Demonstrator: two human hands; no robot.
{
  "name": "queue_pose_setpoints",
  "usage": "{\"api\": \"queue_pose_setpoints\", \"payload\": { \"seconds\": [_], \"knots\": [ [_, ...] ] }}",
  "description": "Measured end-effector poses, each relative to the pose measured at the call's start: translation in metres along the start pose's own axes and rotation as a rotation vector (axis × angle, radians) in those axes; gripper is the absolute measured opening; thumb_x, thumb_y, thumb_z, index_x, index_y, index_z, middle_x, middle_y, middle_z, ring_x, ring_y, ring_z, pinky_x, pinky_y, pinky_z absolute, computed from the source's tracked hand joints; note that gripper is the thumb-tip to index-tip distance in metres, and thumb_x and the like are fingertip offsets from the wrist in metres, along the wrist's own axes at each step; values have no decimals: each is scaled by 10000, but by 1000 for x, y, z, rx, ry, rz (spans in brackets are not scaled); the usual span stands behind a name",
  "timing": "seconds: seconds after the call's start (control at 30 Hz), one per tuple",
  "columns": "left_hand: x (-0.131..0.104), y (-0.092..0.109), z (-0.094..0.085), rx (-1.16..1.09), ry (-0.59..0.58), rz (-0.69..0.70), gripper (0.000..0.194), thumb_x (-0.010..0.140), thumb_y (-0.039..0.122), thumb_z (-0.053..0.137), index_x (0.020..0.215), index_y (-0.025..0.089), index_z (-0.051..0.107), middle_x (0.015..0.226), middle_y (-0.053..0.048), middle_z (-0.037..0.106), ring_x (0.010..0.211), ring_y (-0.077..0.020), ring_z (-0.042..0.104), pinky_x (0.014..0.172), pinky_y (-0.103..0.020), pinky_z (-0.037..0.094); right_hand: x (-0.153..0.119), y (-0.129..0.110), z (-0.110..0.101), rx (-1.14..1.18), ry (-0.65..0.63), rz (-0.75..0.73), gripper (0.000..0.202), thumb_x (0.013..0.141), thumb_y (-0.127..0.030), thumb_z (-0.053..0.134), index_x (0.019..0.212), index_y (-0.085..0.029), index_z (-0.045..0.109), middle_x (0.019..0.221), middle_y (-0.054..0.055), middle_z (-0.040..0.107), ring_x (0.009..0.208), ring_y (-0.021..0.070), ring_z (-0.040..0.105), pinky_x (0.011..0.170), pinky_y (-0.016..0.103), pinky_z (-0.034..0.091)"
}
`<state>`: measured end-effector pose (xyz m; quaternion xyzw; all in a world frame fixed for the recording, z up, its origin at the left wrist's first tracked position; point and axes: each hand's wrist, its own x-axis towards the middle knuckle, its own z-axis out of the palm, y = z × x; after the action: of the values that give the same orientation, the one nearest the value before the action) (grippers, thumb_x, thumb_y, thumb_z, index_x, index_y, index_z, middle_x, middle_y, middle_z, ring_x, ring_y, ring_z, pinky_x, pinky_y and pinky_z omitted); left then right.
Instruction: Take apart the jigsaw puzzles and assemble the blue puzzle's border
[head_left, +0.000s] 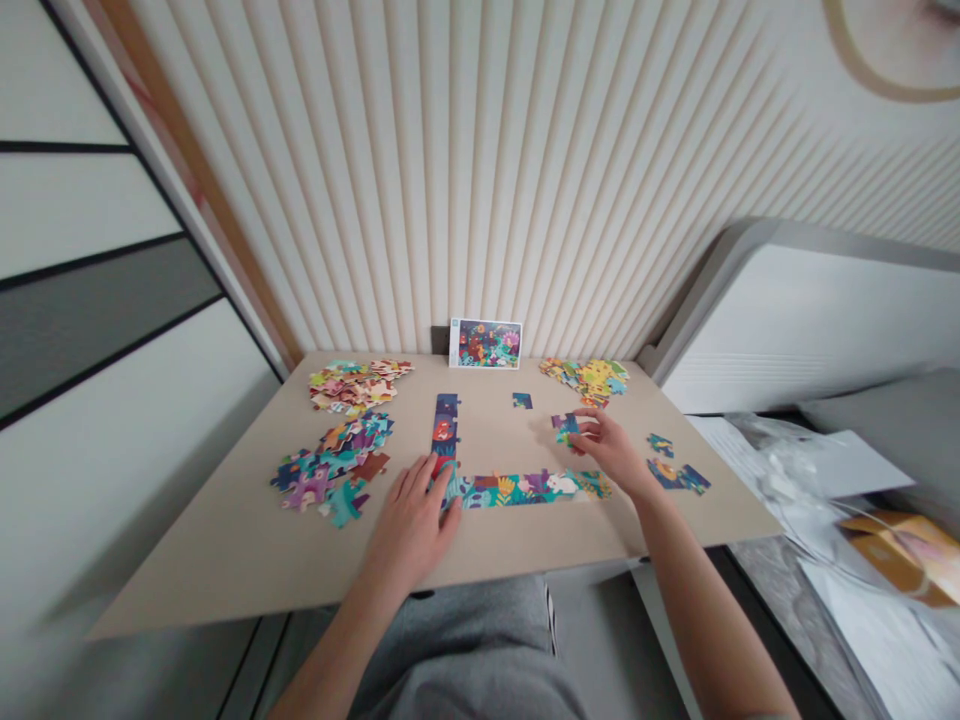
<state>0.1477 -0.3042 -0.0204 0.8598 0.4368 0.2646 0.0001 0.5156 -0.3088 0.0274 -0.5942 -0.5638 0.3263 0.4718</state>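
My left hand (415,520) lies with fingers stretched over the lower left corner of a joined L-shaped puzzle border (517,490). The border's left side runs up from that corner, and its bottom row reaches toward my right hand. My right hand (606,447) is closed in a pinch on a blue, purple and green puzzle piece (565,429), just above the right part of the bottom row. A single dark blue puzzle piece (523,401) lies apart, farther back. The reference picture card (485,344) leans upright against the wall.
Piles of loose pieces sit at the back left (356,384), the left (330,465) and the back right (589,378) of the table (247,560). Several pieces (679,474) lie near its right edge. Papers and an orange box (900,555) are beyond it.
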Motion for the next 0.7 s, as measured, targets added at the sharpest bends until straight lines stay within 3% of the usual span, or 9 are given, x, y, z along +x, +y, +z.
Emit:
{"api": "queue_pose_setpoints", "payload": {
  "seconds": [0.07, 0.17, 0.37, 0.6, 0.7],
  "knots": [
    [0, 0, -1, -3, -5, -3, 442, 962, 384, 499, 1357, 199, 573, 1489, -158, 502, 1385, -342, 457, 1128, -566, 403, 2, 0, 13, 55, -22, -9, 718, 797, -484, 712, 1409, -219, 445, 867, 17, 676, 696, 178, 672, 666, 346, 558],
    [0, 0, -1, -24, 9, -4, 443, 960, 382, 506, 1367, 218, 566, 1495, -137, 500, 1387, -334, 455, 1136, -559, 398, 2, 7, 17, 33, 7, 0, 637, 817, -479, 685, 1363, -193, 527, 798, 4, 668, 662, 162, 653, 672, 339, 554],
    [0, 0, -2, -39, 0, -16, 436, 951, 372, 519, 1356, 217, 570, 1493, -137, 498, 1387, -343, 451, 1144, -567, 388, -14, 14, -16, -40, 138, 92, 527, 815, -531, 679, 1180, -152, 647, 668, 6, 667, 611, 164, 625, 597, 288, 509],
    [0, -1, 0, -31, 22, 8, 436, 943, 381, 531, 1352, 235, 566, 1485, -129, 507, 1361, -347, 475, 1129, -577, 400, -35, 14, -43, -193, 6, 149, 561, 797, -603, 673, 1106, -135, 690, 579, -27, 587, 459, 100, 427, 421, 221, 287],
    [0, -1, 2, -26, 12, -2, 431, 938, 382, 537, 1339, 226, 575, 1481, -133, 509, 1365, -348, 470, 1132, -570, 400, -38, 19, -42, -208, -25, 109, 530, 826, -590, 652, 1097, -137, 686, 610, -20, 594, 497, 111, 452, 459, 233, 323]
  ]
}}
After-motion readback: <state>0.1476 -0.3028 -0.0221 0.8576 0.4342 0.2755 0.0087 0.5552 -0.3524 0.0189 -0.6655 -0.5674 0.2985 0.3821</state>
